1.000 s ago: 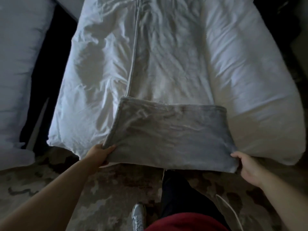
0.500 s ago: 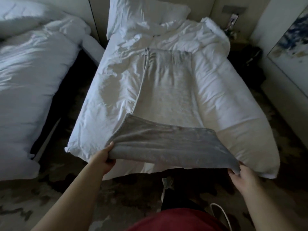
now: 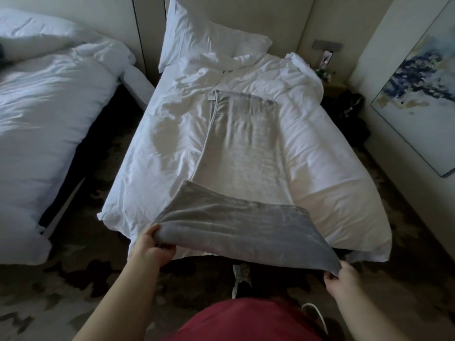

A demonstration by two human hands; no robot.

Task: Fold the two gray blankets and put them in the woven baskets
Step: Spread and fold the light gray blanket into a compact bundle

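A gray blanket (image 3: 242, 148) lies in a long strip down the middle of the white bed (image 3: 327, 173). Its near end is lifted off the foot of the bed and folded up toward me. My left hand (image 3: 151, 249) grips the near left corner of that raised end. My right hand (image 3: 341, 279) pinches the near right corner. Only this one gray blanket shows, and no woven basket is in view.
A second white bed (image 3: 41, 124) stands to the left across a dark gap. A white pillow (image 3: 209, 43) leans at the head of the bed. A framed painting (image 3: 423, 94) hangs on the right wall. Patterned carpet (image 3: 49, 299) covers the floor; my shoe (image 3: 241, 274) is below the blanket.
Both hands have lifted the blanket's near end up off the foot of the bed. The view has tilted up, showing the whole bed, the pillow and the walls.
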